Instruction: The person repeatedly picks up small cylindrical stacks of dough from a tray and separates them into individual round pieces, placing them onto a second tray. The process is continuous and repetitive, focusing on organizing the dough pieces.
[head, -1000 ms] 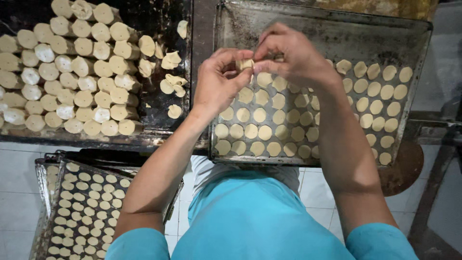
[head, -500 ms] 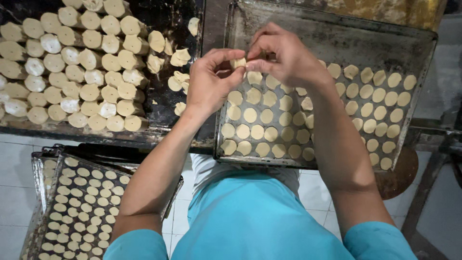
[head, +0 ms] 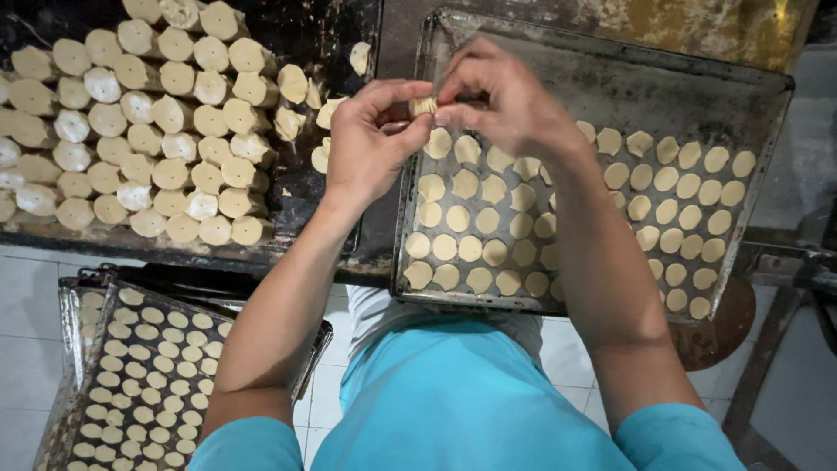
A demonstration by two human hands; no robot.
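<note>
A: When we look down, where are our hands?

B: Our left hand (head: 370,144) and our right hand (head: 506,105) are up close together, fingertips almost touching, over the top left corner of the baking tray (head: 610,78). Both are pinched on one small dough piece (head: 425,106).

A: Which hand has more of it?

B: The piece sits right between them. Our left thumb and first finger hold it from the left, and our right fingertips hold it from the right. We cannot say that one hand is nearer. It is too small and too covered for us to tell which way its long side points.

A: What is under it?

B: Flat dough rounds (head: 471,249) lie in rows on the tray. The rows fill the near part and the right side. The bare part of the tray is at the far edge, just past our hands. So the open spots lie straight below and a little away from us.

A: And on the left?

B: A big pile of dough logs (head: 139,131) lies on the dark tabletop (head: 296,30), with their round ends facing up at us. A few loose cut pieces (head: 327,157) lie just beside our left hand. Down by the floor, a second tray (head: 74,301) holds many small rounds.
</note>
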